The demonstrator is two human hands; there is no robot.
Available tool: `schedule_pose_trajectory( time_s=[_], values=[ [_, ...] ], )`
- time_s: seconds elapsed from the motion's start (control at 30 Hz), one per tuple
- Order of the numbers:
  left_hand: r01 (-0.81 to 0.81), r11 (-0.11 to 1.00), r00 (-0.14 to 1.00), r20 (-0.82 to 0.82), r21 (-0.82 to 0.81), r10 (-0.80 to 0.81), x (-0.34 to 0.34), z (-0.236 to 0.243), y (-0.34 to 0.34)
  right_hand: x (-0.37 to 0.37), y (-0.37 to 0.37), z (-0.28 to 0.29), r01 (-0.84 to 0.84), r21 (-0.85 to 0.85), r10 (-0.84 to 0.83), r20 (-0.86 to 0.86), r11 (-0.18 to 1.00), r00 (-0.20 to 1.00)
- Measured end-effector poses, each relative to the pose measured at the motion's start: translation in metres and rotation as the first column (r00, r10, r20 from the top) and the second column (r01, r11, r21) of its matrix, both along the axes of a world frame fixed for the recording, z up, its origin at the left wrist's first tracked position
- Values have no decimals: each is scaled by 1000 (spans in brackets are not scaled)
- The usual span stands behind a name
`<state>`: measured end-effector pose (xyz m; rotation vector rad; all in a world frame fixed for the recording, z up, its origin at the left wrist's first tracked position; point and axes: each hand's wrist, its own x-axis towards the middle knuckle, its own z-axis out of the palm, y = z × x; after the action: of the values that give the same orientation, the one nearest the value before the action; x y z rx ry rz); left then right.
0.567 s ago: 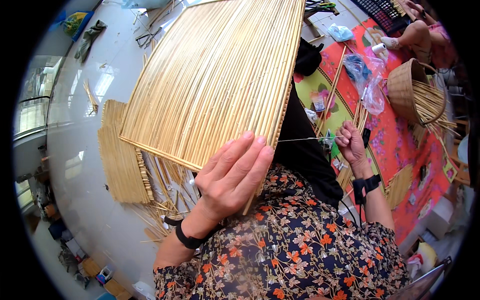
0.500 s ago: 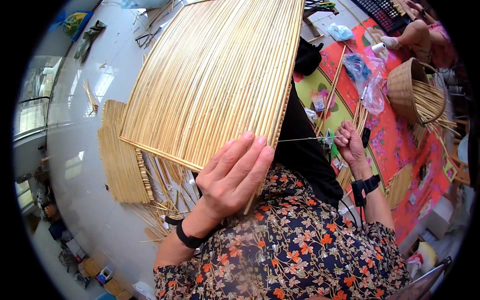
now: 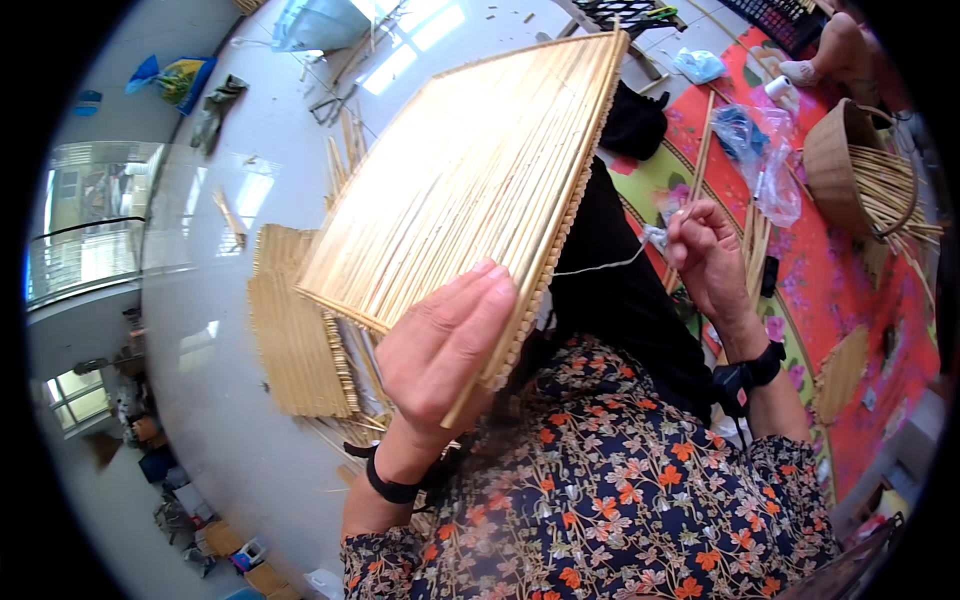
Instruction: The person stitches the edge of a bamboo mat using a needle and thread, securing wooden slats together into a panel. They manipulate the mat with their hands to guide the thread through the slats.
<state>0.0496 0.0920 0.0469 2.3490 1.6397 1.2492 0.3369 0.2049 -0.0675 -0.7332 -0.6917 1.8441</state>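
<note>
A panel of pale reeds in parallel rows (image 3: pixel 450 170) slants across the middle, bordered by rods, with a knobbly near edge. My left hand (image 3: pixel 435 350) grips its lower right part, fingertips resting on the face and thumb hidden. A pale thread (image 3: pixel 600 268) runs from under that edge toward my right hand (image 3: pixel 705 260), whose fingers are curled closed on it at the right; a small whitish tangle (image 3: pixel 655 237) is beside them. Behind the panel are my dark trousers (image 3: pixel 610 330); my floral top fills the lower edge.
Another reed mat (image 3: pixel 290 330) lies on the tiles at left among loose sticks. On the flowered cloth (image 3: pixel 830 300) at right are a basket of sticks (image 3: pixel 828 150), plastic bags (image 3: pixel 775 190) and a white spool (image 3: pixel 780 90). A co-worker's leg (image 3: pixel 845 65) and black crate (image 3: pixel 785 25) are at upper right.
The panel has shifted down and tilted, looking narrower. My right hand has moved up, the thread now slack and bent. My left hand has turned slightly; the whole view has shifted.
</note>
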Motion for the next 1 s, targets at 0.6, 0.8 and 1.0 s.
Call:
schedule_pose_trajectory(
  time_s=[0.6, 0.8, 1.0],
  values=[
    [-259, 952, 930, 224, -162, 291, -32, 50, 0, -11, -21, 109, -412, 514, 636, -407, 753, 655],
    [-369, 915, 871, 283, -167, 402, -40, 48, -1, 21, -30, 74, -813, 175, 798, 165, 555, 580],
    [-233, 958, 935, 231, -169, 268, -43, 55, -4, 14, -33, 50, -663, -68, 631, 393, 745, 669]
  ],
)
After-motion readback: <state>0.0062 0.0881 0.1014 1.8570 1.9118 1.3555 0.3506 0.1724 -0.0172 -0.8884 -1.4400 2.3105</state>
